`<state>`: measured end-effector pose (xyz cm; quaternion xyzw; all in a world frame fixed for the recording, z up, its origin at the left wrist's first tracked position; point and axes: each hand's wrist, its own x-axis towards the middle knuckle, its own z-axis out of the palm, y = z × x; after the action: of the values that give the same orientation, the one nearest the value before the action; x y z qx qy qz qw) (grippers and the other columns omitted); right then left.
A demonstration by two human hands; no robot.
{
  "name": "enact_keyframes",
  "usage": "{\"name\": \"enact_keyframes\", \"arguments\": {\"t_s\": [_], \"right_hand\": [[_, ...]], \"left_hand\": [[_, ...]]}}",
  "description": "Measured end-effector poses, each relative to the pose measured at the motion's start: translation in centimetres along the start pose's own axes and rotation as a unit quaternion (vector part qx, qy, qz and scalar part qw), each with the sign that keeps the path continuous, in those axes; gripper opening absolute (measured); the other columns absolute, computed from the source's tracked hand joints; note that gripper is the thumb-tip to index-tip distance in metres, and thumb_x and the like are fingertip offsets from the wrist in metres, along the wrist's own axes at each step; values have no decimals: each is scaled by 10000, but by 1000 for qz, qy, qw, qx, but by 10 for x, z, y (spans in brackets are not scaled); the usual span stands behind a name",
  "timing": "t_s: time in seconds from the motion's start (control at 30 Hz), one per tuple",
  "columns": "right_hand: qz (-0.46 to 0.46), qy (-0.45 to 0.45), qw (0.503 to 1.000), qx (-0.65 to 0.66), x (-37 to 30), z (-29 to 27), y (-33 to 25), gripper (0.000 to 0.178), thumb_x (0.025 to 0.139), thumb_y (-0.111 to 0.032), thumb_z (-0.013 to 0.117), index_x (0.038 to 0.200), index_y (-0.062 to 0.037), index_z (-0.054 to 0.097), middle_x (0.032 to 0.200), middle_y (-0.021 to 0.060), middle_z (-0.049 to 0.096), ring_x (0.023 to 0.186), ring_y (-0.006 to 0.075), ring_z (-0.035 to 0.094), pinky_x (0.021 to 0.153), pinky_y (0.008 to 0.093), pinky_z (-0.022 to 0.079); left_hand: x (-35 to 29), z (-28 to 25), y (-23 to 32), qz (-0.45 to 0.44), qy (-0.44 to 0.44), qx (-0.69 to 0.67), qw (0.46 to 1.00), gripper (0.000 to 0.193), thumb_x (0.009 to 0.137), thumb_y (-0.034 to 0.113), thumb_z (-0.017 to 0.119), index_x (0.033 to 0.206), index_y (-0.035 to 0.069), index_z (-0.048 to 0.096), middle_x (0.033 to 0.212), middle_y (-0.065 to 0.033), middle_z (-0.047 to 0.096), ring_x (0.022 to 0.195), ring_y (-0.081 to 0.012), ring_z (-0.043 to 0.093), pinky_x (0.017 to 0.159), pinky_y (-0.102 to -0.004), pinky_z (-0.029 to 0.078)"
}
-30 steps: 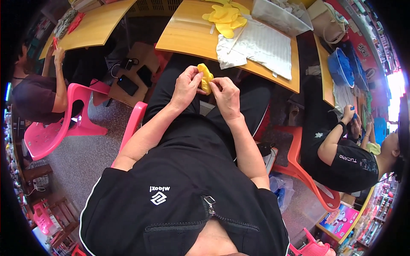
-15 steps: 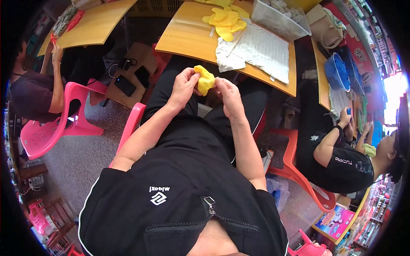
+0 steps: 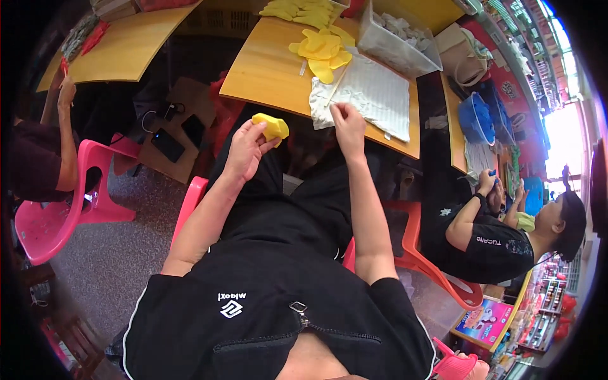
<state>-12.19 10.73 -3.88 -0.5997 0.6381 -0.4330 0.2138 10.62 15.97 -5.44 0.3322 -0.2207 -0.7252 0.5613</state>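
Note:
My left hand point(image 3: 248, 149) pinches a small yellow fabric piece point(image 3: 272, 128) between thumb and fingers, above my lap and just short of the table's front edge. My right hand point(image 3: 349, 130) is over that edge, its fingers pressed together beside the near end of a thin pale stick point(image 3: 339, 81). Whether the fingertips grip the stick cannot be made out. Beneath the stick lies a white ribbed cloth point(image 3: 380, 92) with a crumpled left part. A loose heap of flat yellow fabric pieces point(image 3: 322, 52) rests just beyond it.
More yellow pieces point(image 3: 297, 9) lie at the back of the wooden table point(image 3: 253, 63). A clear bin point(image 3: 399, 54) of whitish stuffing stands at its far right. Co-workers sit left and right, beside a pink chair point(image 3: 82, 196) and an orange chair point(image 3: 411, 247).
My hands have moved apart. The left has carried the yellow fabric piece leftward; the right has let go of it and reached forward to the white cloth's near edge. The view has shifted slightly.

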Motion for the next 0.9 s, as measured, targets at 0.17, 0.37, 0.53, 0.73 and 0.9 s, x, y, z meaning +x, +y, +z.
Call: {"name": "enact_keyframes", "arguments": {"t_s": [0.17, 0.37, 0.53, 0.73, 0.9], "right_hand": [[-63, 33, 976, -204, 72, 26, 43, 353, 794, -244, 660, 1014, 22, 585, 922, 227, 643, 835, 382, 621, 763, 423, 489], [155, 37, 987, -30, 91, -15, 69, 212, 766, -131, 580, 888, 36, 621, 842, 170, 656, 813, 268, 645, 721, 349, 505], [175, -43, 917, 356, -6, -22, -14, 232, 875, -56, 513, 1084, 20, 582, 772, 54, 594, 604, 88, 534, 520, 197, 411], [37, -142, 979, 144, -102, -36, -53, 180, 871, -76, 619, 1022, 17, 655, 727, 3, 582, 638, 68, 504, 590, 201, 411], [-21, -94, 993, 73, -117, -51, -61, 143, 860, -99, 649, 944, 13, 680, 666, 47, 575, 590, 87, 518, 548, 227, 413]], "left_hand": [[-4, -9, -4, 27, -9, 84, 996, 182, 851, 109, 672, 1000, 9, 640, 963, -72, 657, 875, -140, 646, 778, -262, 542], [0, -15, 17, -12, 9, 15, 1000, 212, 880, 143, 639, 1037, 5, 610, 1002, -89, 650, 897, -171, 647, 784, -303, 555], [-2, -29, 26, -73, -5, -73, 995, 272, 896, 205, 622, 1094, 32, 553, 1022, -93, 636, 895, -180, 649, 680, -296, 580], [-4, -24, 30, -87, -76, -77, 990, 275, 918, 221, 585, 1100, 19, 541, 1041, -118, 633, 944, -233, 651, 701, -305, 597], [-6, -24, 34, -80, -170, -163, 969, 313, 941, 229, 536, 1138, -14, 526, 1059, -152, 624, 997, -295, 633, 768, -349, 593]]}}
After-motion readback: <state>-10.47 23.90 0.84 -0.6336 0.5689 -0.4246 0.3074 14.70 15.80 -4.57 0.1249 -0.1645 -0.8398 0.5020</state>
